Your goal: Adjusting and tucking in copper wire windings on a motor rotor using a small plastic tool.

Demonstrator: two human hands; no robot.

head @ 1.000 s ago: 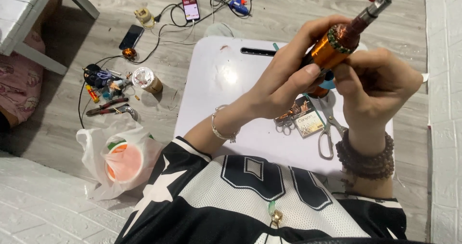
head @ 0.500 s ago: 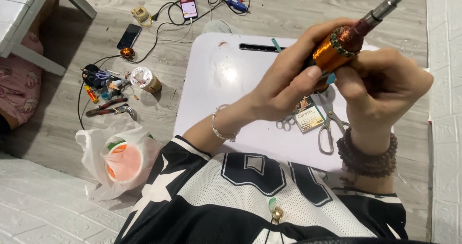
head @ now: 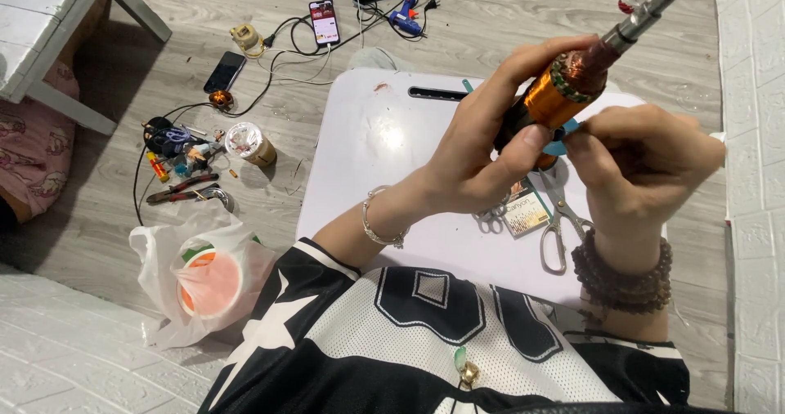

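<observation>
A person seated on the floor holds a motor armature above a small white desk, the left hand clamped around its orange copper-wound body and the right hand closed in a pinch at its lower side, where a bit of blue material shows between the fingers. Compared with a second ago, the armature sits higher and farther toward 1 o'clock in the view, its steel shaft now pointing to the upper right corner, and the right hand's fingertips have drawn in tighter against the windings; judging by that, the hands are turning the piece to work on one spot of it rather than setting it down. On the desk under the hands lie scissors and a small printed card, mostly uncovered now. On the wooden floor at 9 o'clock from the desk lie pliers, a roll of tape and small parts; two phones and cables lie at 11 o'clock, and a white plastic bag holding an orange-lidded tub sits at 8 o'clock.
</observation>
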